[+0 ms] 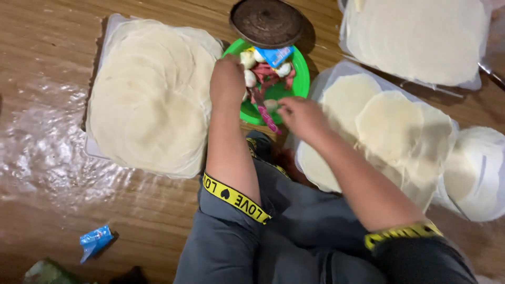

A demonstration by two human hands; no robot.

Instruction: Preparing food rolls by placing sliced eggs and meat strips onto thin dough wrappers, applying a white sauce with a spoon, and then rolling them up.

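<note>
Left hand: the left hand (227, 80) is curled at the near-left rim of the round green plastic plate (301, 79), fingers bent into the food; whether they grip a piece I cannot tell.
Right hand: the right hand (301, 117) sits just beside the plate's near edge, fingers pinched together on the pink-handled small knife (264, 113), whose blade points up into the plate.
Plate contents: reddish sausage strips (269, 73), several white egg-like lumps (249, 78) and one blue plastic wrapper (275, 54).
Step in hand: judged from the pose, cutting or picking filling on the plate, one hand steadying while the other works the knife.
Next move calls for: a steady hold on the small slippery piece, with the blade kept clear of the left fingers.
Wrappers: three white trays of thin pale round dough sheets, namely a large stack (150, 94) to the left, a spread of overlapping rounds (389, 126) to the right, and another stack (421, 37) at the far right.
Other: one dark round lid (266, 22) beyond the plate; one crumpled blue packet (94, 240) on the wooden floor (47, 42).
</note>
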